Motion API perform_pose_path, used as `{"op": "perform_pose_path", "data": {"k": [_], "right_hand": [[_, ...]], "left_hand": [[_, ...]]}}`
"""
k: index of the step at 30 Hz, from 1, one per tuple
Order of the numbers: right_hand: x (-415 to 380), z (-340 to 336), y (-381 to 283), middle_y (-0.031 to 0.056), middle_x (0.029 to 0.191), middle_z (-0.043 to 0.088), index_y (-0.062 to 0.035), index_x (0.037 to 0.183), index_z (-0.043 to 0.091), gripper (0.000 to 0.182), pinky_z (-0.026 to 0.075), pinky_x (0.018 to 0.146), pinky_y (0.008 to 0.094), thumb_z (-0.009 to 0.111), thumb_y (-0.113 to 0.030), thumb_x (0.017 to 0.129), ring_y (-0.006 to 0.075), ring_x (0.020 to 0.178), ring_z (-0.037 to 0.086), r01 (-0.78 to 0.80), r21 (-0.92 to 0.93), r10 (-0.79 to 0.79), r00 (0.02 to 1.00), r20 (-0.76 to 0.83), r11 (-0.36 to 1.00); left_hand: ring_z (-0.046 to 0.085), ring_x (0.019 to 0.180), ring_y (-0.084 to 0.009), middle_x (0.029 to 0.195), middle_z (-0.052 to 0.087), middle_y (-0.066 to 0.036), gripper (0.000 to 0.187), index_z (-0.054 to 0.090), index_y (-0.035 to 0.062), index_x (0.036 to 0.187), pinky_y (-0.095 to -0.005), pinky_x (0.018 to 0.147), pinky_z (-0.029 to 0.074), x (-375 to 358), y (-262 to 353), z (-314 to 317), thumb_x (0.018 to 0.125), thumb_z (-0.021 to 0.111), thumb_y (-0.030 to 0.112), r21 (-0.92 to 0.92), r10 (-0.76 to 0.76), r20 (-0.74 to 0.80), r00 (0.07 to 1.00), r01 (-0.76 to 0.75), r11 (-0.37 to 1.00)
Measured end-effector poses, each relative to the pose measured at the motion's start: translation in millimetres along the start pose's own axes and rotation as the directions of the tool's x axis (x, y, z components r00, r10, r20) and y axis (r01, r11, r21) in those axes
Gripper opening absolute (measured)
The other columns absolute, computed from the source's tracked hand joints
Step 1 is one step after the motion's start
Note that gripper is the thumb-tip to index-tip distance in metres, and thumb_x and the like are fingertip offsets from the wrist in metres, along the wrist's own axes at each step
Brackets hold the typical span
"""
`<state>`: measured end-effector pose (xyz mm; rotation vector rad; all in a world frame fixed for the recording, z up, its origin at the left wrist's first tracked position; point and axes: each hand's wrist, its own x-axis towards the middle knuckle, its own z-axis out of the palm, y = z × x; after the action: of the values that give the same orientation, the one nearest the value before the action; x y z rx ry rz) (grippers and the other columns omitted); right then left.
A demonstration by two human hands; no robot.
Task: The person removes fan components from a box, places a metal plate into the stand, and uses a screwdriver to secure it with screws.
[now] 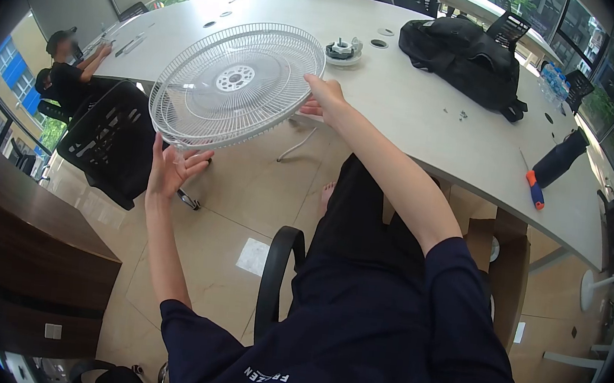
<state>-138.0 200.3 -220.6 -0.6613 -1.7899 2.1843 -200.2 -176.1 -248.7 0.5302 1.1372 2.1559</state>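
Note:
A round white fan grille (273, 91) with a perforated hub is held up in front of me, tilted, over the near edge of the table. My right hand (324, 98) grips its right rim, thumb on top and fingers beneath. My left hand (173, 165) is at the lower left rim, palm up, thumb raised and fingers stretched under the edge. The rim appears to rest on this hand. Just beyond the right side of the grille, a white fan part with a dark motor (343, 50) sits on the table.
On the white table (406, 105) lie a black backpack (466, 62), an orange-and-blue screwdriver (535, 189), a dark bottle (561, 158) and small loose parts (463, 116). An open cardboard box (510, 265) stands at my right. A black chair (107, 137) and a seated person (73, 66) are at left.

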Motion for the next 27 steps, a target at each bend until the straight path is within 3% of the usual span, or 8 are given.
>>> {"op": "perform_pose_path", "data": {"k": [4, 9, 12, 17, 20, 23, 25, 27], "right_hand": [[-9.4, -0.1, -10.3, 0.0265, 0.125, 0.058, 0.0105, 0.130, 0.047, 0.063, 0.059, 0.084, 0.0360, 0.061, -0.040, 0.096, 0.0295, 0.108, 0.065, -0.010, 0.073, 0.004, 0.997, 0.076, 0.997], [-48.3, -37.9, 11.1, 0.0242, 0.134, 0.049, 0.0061, 0.141, 0.036, 0.072, 0.056, 0.092, 0.0386, 0.064, -0.041, 0.094, 0.0330, 0.117, 0.060, 0.046, 0.130, -0.073, 0.974, 0.216, 0.991], [-113.6, -78.6, 31.0, 0.0183, 0.126, 0.057, 0.0009, 0.135, 0.044, 0.054, 0.057, 0.088, 0.0360, 0.063, -0.031, 0.096, 0.0256, 0.107, 0.065, 0.023, 0.031, -0.031, 0.951, 0.308, 0.999], [-203.7, -186.0, 59.0, 0.0102, 0.100, 0.069, -0.0003, 0.116, 0.062, 0.025, 0.057, 0.081, 0.0295, 0.060, -0.018, 0.098, 0.0175, 0.090, 0.070, 0.083, -0.118, -0.051, 0.966, 0.253, 0.990], [-260.5, -272.7, 81.9, 0.0102, 0.095, 0.071, 0.0000, 0.109, 0.066, 0.017, 0.056, 0.079, 0.0278, 0.058, -0.010, 0.098, 0.0166, 0.087, 0.070, 0.216, -0.203, -0.203, 0.976, 0.083, 0.955], [-330.2, -369.2, 114.5, 0.0101, 0.095, 0.071, 0.0007, 0.103, 0.068, 0.014, 0.055, 0.080, 0.0295, 0.060, -0.009, 0.096, 0.0170, 0.087, 0.070, 0.205, -0.546, -0.418, 0.858, -0.300, 0.812], [-383.6, -431.1, 134.2, 0.0127, 0.098, 0.072, -0.0001, 0.104, 0.068, 0.017, 0.054, 0.084, 0.0334, 0.063, -0.011, 0.093, 0.0211, 0.092, 0.070, -0.071, -0.732, -0.461, 0.735, -0.498, 0.678], [-437.7, -497.1, 169.9, 0.0182, 0.105, 0.071, -0.0001, 0.109, 0.069, 0.029, 0.050, 0.091, 0.0387, 0.067, -0.022, 0.090, 0.0284, 0.104, 0.067, -0.365, -0.647, -0.312, 0.653, -0.690, 0.669]], "left_hand": [[0.049, 0.125, -0.0540, 0.141, 0.032, -0.045, 0.090, 0.008, -0.0095, 0.148, -0.0492, 0.099, 0.056, 26.8, 3.7, 30.6, 0.095, 0.066, 0.036, -0.122, 0.045, -0.145, 0.988, -0.063, 0.991], [0.053, 0.123, -0.0507, 0.143, 0.028, -0.043, 0.090, 0.007, -0.0110, 0.148, -0.0461, 0.102, 0.055, 81.8, -22.0, 36.4, 0.096, 0.066, 0.032, -0.152, 0.066, -0.189, 0.980, -0.096, 0.984], [0.054, 0.122, -0.0486, 0.146, 0.025, -0.039, 0.092, 0.005, -0.0037, 0.152, -0.0468, 0.101, 0.056, 125.1, -44.7, 33.8, 0.097, 0.065, 0.037, -0.059, 0.254, -0.152, 0.955, -0.266, 0.962], [0.052, 0.128, -0.0417, 0.147, 0.030, -0.033, 0.094, 0.004, 0.0009, 0.154, -0.0467, 0.101, 0.054, 179.1, -55.8, 38.6, 0.096, 0.064, 0.044, 0.038, 0.179, -0.261, 0.948, -0.176, 0.984], [0.050, 0.132, -0.0362, 0.145, 0.041, -0.027, 0.096, 0.002, 0.0058, 0.156, -0.0467, 0.107, 0.046, 170.8, -64.7, 33.0, 0.096, 0.060, 0.052, 0.124, 0.146, -0.185, 0.972, -0.124, 0.985], [0.054, 0.125, -0.0250, 0.146, 0.048, -0.016, 0.068, 0.040, 0.0065, 0.150, -0.0393, 0.107, 0.045, 151.4, -84.2, 18.9, 0.103, 0.043, 0.055, 0.085, -0.003, -0.013, 1.000, 0.004, 0.996], [0.058, 0.120, -0.0244, 0.143, 0.052, -0.017, 0.074, 0.035, 0.0042, 0.153, -0.0395, 0.102, 0.048, 135.2, -96.2, 10.5, 0.101, 0.045, 0.056, -0.063, -0.174, 0.409, 0.896, 0.218, 0.974], [0.063, 0.111, -0.0284, 0.138, 0.054, -0.023, 0.081, 0.031, -0.0002, 0.153, -0.0435, 0.099, 0.049, 100.9, -119.5, 55.4, 0.100, 0.043, 0.060, -0.056, -0.252, 0.510, 0.823, 0.324, 0.945]]}}
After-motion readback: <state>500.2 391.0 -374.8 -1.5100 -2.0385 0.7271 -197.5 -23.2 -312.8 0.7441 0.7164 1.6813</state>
